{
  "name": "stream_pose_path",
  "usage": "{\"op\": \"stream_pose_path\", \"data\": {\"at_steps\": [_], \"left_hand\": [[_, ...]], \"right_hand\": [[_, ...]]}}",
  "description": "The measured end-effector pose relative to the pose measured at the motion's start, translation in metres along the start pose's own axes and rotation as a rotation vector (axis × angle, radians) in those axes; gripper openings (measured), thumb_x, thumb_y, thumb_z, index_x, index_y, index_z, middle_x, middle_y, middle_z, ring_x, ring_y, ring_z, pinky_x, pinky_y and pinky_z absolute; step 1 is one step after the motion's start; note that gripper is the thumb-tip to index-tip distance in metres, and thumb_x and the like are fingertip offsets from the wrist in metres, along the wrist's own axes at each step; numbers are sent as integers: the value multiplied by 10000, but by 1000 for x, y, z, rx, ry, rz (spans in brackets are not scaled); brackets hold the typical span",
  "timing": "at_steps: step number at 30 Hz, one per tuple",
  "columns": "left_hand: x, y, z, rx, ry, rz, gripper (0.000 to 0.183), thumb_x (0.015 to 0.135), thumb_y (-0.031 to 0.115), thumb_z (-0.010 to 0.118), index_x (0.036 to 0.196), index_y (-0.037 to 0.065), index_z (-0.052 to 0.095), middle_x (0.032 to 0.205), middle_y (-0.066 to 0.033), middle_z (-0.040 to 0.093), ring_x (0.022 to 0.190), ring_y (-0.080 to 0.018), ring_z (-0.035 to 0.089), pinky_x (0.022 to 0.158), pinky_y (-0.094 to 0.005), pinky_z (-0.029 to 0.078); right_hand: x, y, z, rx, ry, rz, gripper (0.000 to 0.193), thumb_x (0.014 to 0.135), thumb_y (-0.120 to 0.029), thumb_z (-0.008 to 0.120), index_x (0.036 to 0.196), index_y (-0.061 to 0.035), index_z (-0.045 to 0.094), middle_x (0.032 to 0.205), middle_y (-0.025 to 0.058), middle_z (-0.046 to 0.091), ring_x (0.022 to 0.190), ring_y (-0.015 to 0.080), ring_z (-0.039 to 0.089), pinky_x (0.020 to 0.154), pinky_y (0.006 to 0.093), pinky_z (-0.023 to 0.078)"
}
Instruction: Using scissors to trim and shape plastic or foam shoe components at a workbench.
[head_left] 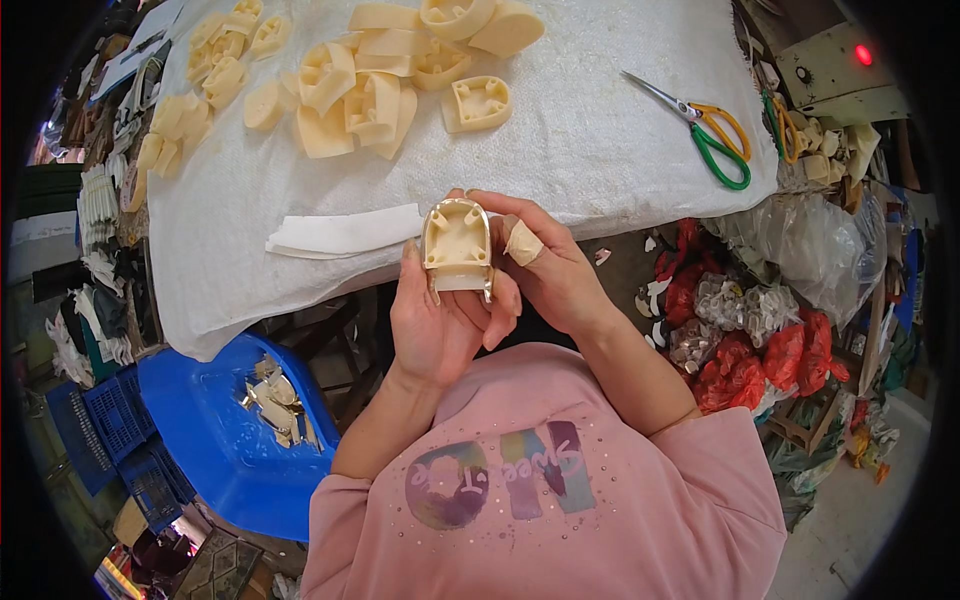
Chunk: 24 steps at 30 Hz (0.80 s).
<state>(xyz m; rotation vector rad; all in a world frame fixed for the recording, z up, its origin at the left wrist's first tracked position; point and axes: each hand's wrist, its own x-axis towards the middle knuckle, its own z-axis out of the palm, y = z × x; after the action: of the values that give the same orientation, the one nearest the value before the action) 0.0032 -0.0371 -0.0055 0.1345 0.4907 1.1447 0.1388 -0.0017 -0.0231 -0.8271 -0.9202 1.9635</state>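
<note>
A cream plastic shoe heel (pixel 458 237) is held up in front of my chest, its hollow, ribbed side facing up. A shiny gold-coloured strip runs around its curved edge, and the strip's ends stick out past the straight side. My left hand (pixel 432 335) grips it from the left and below, thumb along the side. From the right, my right hand (pixel 548 265) closes on it with fingers at the far curved edge; beige tape wraps one digit. Some fingertips are hidden behind the heel. Just beyond my left hand, a white curved strip (pixel 345 232) lies at the table's near edge.
More cream heels (pixel 372 105) lie heaped on the white-covered table (pixel 590 150). Scissors (pixel 700 118) with orange and green handles rest at the right. A blue plastic tub (pixel 215 455) with gold-coloured scraps (pixel 278 405) stands lower left. Red plastic bags (pixel 735 370) sit at the right.
</note>
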Motion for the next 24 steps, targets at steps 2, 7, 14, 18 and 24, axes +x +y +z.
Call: {"op": "stream_pose_path", "data": {"at_steps": [2, 7, 14, 18, 24], "left_hand": [[0, 1, -2, 85, -33, -9, 696, 955, 548, 58, 1215, 42, 460, 740, -181, 600, 421, -199, 475, 422, -305, 394], [-4, 5, -7, 286, -102, 35, 686, 947, 569, 188, 1326, 19, 344, 861, -206, 617, 510, -224, 559, 461, -308, 451], [-9, 16, -36, 1101, 24, 700, 531, 868, 233, 632, 1278, 7, 382, 1146, -166, 519, 1000, -198, 547, 784, -308, 475], [-7, 14, -28, 1445, -17, 1091, 317, 782, 127, 716, 1028, 38, 537, 1126, -158, 527, 1066, -295, 536, 876, -387, 458], [-1, 13, -19, 1522, -60, 1216, 262, 685, -37, 736, 889, 65, 607, 1067, -130, 573, 1035, -369, 587, 855, -406, 507]], "right_hand": [[-1, -8, 6, 71, 26, 0, 374, 959, -240, 487, 1291, -68, 484, 961, 10, 593, 721, 63, 530, 604, 202, 446], [-1, -15, 3, 143, 100, 26, 316, 921, -118, 472, 1221, -22, 495, 1008, 86, 609, 812, 120, 599, 701, 249, 500], [-3, -23, 5, 285, 182, 85, 312, 902, -162, 468, 1171, -10, 511, 1065, 119, 614, 928, 157, 615, 760, 312, 519], [-2, -23, 11, 321, 190, 106, 268, 899, -149, 465, 1123, -8, 504, 992, 90, 616, 816, 127, 618, 664, 244, 502], [-5, -22, 14, 349, 207, 146, 250, 904, -150, 462, 1109, -15, 509, 970, 76, 604, 808, 113, 600, 645, 245, 491]]}}
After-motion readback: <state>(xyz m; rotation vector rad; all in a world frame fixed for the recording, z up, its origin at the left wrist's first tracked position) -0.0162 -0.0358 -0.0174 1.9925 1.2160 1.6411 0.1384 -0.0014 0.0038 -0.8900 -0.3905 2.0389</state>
